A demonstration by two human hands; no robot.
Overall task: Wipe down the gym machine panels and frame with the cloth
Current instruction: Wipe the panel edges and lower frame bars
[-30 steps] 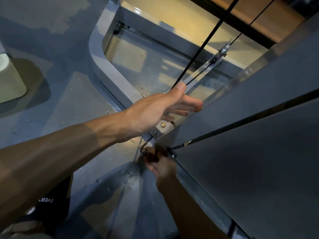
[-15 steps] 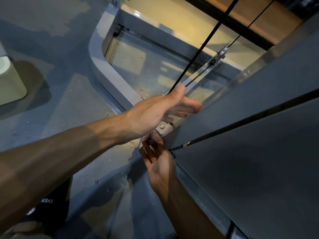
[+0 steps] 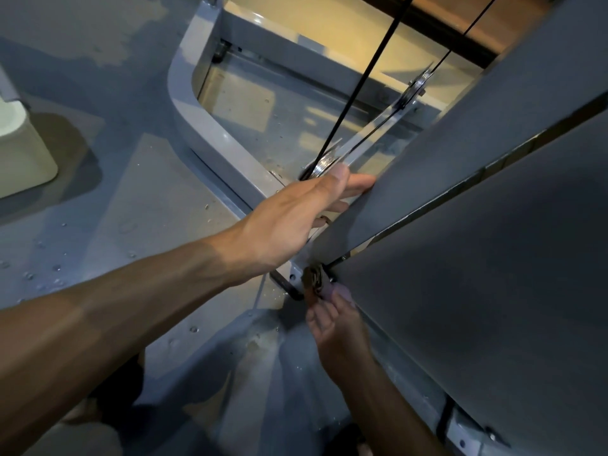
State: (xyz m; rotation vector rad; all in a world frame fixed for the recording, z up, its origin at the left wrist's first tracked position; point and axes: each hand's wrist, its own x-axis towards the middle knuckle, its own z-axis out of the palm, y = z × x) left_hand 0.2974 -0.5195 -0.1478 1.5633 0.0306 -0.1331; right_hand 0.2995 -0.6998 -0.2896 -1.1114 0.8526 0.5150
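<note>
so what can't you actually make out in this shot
- Head view: the left hand fingertips, hidden behind the upper panel edge.
- The dark wad at the right hand: blurred, so whether it is the cloth cannot be told.
- The panel tops, cut off by the frame edge.

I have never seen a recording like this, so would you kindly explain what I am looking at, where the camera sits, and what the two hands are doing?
The camera is worn on the person's head and looks down at their own bare arms. The big dark grey flat panels on the right belong to a gym machine; the curved pale grey metal frame lies on the wet grey floor, and black cables run down to a small metal pulley. The left hand rests with straight fingers against the upper panel's edge. The right hand pinches a small dark crumpled cloth at the panel's bottom corner, apparently wiping there.
</note>
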